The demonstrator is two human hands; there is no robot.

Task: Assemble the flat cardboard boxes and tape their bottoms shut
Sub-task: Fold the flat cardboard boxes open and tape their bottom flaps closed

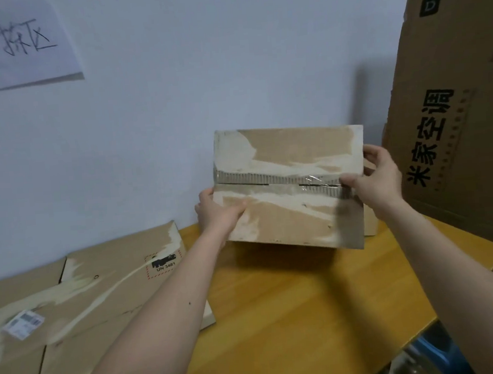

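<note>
Holding an assembled cardboard box (289, 189) up off the tabletop (292, 301), the person has its folded bottom turned toward the camera. The left hand (216, 214) is closed on the box's left edge, thumb pressed on the lower flap; the right hand (375, 176) is closed on the right edge, thumb at the end of the centre seam. The grip on each side looks firm, and neither hand carries anything else.

Across that seam, a strip of clear tape (317, 180) shows only near the right end of the box; toward the left the gap between the flaps looks bare, though glare makes this hard to judge. So this box seems shaped and only partly sealed, or sealed with old, worn tape.

Left of the box, flat cardboard boxes (80, 300) lie stacked on the tabletop, not yet opened, so most of the job appears to remain. Right of the box stands a tall printed carton (454, 111). No tape roll can be made out for certain.
</note>
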